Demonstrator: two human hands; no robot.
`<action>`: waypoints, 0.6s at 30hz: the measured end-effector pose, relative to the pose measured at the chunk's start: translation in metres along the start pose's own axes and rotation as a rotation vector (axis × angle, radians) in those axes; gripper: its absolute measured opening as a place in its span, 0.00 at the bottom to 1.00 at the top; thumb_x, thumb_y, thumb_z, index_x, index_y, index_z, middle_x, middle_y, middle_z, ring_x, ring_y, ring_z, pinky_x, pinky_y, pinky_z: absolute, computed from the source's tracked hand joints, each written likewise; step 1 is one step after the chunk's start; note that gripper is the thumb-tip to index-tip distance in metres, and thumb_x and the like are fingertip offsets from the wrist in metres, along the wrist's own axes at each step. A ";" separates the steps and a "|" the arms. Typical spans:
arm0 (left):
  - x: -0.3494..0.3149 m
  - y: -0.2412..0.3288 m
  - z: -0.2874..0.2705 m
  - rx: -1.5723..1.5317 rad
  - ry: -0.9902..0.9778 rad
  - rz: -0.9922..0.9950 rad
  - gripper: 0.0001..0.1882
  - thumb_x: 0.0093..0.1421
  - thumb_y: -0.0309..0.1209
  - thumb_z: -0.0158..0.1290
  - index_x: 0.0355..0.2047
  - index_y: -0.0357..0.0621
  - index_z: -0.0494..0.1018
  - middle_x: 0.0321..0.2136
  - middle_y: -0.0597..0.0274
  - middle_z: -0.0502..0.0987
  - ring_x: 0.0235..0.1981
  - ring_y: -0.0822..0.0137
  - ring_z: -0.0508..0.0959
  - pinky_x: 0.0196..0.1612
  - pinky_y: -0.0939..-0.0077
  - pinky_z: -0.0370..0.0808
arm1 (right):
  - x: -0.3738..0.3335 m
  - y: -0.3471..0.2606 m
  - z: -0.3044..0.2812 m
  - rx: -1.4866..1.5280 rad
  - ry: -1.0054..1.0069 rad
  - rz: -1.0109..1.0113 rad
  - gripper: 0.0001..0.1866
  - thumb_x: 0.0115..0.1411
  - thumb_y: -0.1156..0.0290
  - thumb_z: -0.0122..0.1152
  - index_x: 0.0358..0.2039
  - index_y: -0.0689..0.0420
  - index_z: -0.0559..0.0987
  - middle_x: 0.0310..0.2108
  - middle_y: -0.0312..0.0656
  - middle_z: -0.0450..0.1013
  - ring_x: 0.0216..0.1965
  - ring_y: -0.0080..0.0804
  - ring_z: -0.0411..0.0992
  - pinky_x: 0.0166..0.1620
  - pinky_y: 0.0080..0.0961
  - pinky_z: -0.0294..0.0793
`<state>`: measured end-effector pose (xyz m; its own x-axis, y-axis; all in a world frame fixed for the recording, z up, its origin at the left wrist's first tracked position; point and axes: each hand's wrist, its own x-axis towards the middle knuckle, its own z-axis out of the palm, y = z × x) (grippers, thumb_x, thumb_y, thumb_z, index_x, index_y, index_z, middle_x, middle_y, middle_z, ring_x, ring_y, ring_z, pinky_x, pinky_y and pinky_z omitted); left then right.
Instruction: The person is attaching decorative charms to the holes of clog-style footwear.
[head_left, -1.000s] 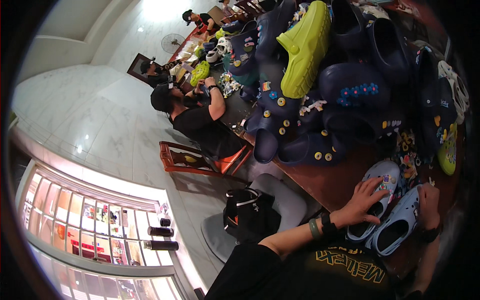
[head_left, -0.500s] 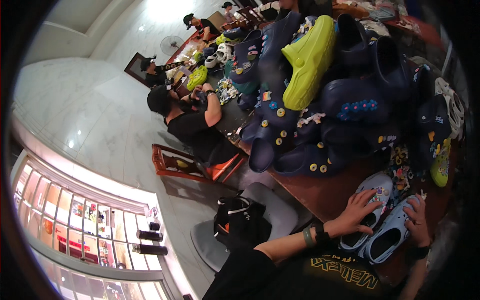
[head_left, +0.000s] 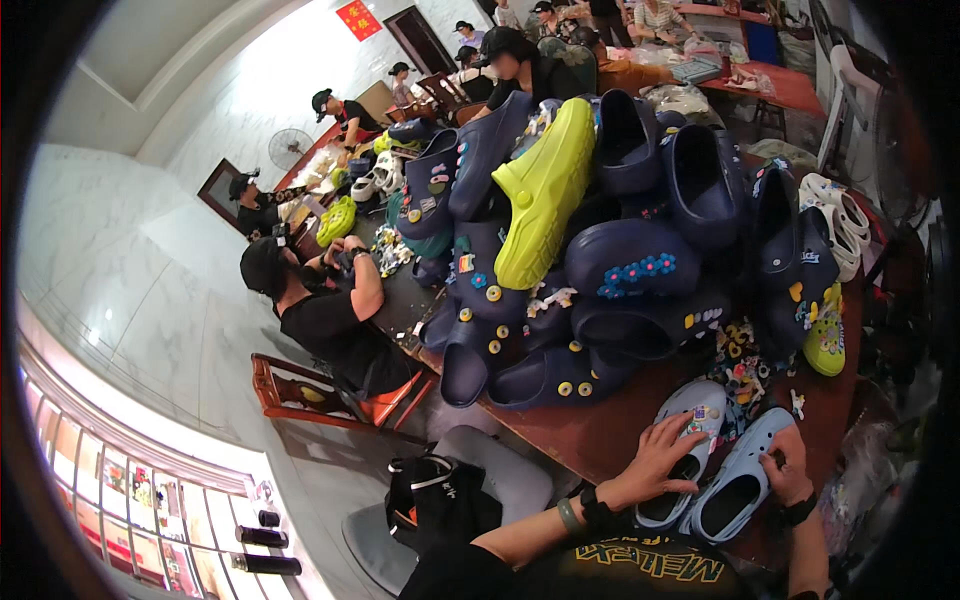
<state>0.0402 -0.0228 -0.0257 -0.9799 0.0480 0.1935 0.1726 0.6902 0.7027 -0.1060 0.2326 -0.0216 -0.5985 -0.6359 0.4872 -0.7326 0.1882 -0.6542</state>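
Observation:
A pair of light-blue clogs lies side by side at the near edge of the table, openings toward me. My left hand (head_left: 652, 466) rests with fingers stretched across the top of the left light-blue clog (head_left: 706, 396), which carries small colourful charms. My right hand (head_left: 790, 466) grips the outer side of the right light-blue clog (head_left: 741, 462), its fingers bent and partly hidden. Just beyond the toes lies a heap of small colourful charms (head_left: 738, 365).
A tall pile of navy clogs (head_left: 630, 262) with charms stands ahead, a lime-green clog (head_left: 545, 195) on top. White clogs (head_left: 838, 220) and a green clog (head_left: 825, 335) lie at the right. Co-workers (head_left: 325, 290) sit along the table (head_left: 540, 440). A grey chair holds a black bag (head_left: 440, 500).
The whole view has shifted, so the pile and the clogs appear further left and more of the far room shows. My right hand's fingers look more bent at the clog's side; my left stays on its clog.

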 end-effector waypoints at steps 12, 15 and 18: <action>0.004 -0.003 -0.007 0.029 0.023 0.004 0.42 0.46 0.54 0.63 0.59 0.55 0.63 0.62 0.51 0.54 0.63 0.49 0.53 0.60 0.50 0.50 | 0.006 0.013 0.021 -0.201 0.100 -0.172 0.21 0.42 0.78 0.66 0.10 0.54 0.59 0.11 0.41 0.57 0.13 0.42 0.59 0.18 0.38 0.54; 0.004 -0.001 -0.003 0.049 0.038 0.032 0.42 0.45 0.53 0.63 0.59 0.56 0.63 0.61 0.51 0.55 0.62 0.50 0.55 0.59 0.51 0.52 | -0.004 0.007 0.017 -0.197 0.176 -0.072 0.21 0.43 0.79 0.66 0.10 0.54 0.60 0.11 0.42 0.57 0.13 0.43 0.60 0.17 0.36 0.55; 0.003 -0.001 0.001 0.041 0.057 0.040 0.42 0.45 0.53 0.63 0.59 0.57 0.63 0.61 0.51 0.56 0.62 0.51 0.56 0.58 0.51 0.54 | -0.002 0.006 0.015 -0.115 0.203 0.093 0.21 0.43 0.77 0.68 0.10 0.56 0.60 0.11 0.43 0.59 0.12 0.43 0.61 0.17 0.35 0.57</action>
<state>0.0371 -0.0225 -0.0270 -0.9649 0.0360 0.2602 0.2061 0.7177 0.6652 -0.1043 0.2238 -0.0351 -0.7093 -0.4506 0.5421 -0.6966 0.3298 -0.6372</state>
